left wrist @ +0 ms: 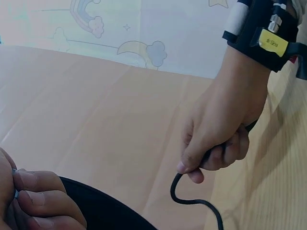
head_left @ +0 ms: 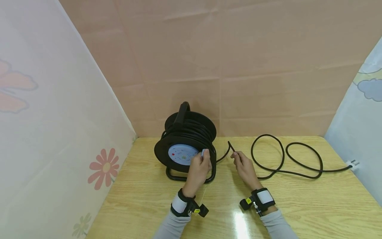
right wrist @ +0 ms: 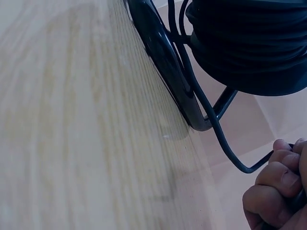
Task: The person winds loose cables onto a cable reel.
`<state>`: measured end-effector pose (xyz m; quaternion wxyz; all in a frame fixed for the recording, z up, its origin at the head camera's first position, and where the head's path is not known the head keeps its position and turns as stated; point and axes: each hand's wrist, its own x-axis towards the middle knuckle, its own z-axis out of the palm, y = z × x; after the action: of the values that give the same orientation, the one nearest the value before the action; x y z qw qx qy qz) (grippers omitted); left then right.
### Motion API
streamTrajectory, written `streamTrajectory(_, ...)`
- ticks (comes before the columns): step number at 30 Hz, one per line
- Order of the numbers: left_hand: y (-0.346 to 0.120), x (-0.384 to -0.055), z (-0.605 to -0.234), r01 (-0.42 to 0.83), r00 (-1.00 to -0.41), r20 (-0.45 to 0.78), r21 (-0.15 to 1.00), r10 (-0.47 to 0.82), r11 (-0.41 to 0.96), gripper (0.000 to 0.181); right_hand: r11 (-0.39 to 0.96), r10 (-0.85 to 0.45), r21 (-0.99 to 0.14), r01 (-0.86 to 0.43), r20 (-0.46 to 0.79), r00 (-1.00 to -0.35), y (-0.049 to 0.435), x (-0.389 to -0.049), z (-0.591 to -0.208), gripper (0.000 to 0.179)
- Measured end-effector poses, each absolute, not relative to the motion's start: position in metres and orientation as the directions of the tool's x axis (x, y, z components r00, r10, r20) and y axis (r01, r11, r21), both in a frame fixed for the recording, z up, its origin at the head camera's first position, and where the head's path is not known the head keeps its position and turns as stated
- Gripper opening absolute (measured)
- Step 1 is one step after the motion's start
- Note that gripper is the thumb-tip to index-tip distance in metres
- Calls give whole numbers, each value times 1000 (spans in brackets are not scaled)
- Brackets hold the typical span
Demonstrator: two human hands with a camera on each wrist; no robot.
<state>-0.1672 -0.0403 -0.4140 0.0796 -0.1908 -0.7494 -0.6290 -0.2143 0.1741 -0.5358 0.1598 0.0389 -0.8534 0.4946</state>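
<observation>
A black cable reel (head_left: pixel 185 141) stands on the table, with cable wound on its drum and a pale blue socket face (head_left: pixel 182 154) at the front. At that face's right side my left hand (head_left: pixel 198 167) grips a small pale blue knob (head_left: pixel 203 152). To the right of the reel, my right hand (head_left: pixel 245 167) holds the black cable (left wrist: pixel 176 184), fingers curled round it. From that hand a short slack length (right wrist: pixel 225 148) runs back to the reel past its tubular stand (right wrist: pixel 168 72). The left wrist view shows only the curled fingertips (left wrist: pixel 45 199) of my left hand.
Loose cable (head_left: pixel 283 159) lies in loops on the table's right side, ending in a white plug (head_left: pixel 353 165) near the right wall. A brown paper-like backdrop (head_left: pixel 191 59) rises behind the reel. A flower-printed panel (head_left: pixel 74 116) borders the left side.
</observation>
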Motion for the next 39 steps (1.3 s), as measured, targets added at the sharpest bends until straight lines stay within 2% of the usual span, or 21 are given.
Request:
streamTrajectory(6,-36,-179,-447,341,-932,308,923,189,178,52,489,74,-842,-227,299,-951,174,-214,-536,46)
streamTrajectory(39,-29,-177,-479,286,-950,228,910,213,302,53,521,25,-803,-290,354,-935,171,-214,-536,35)
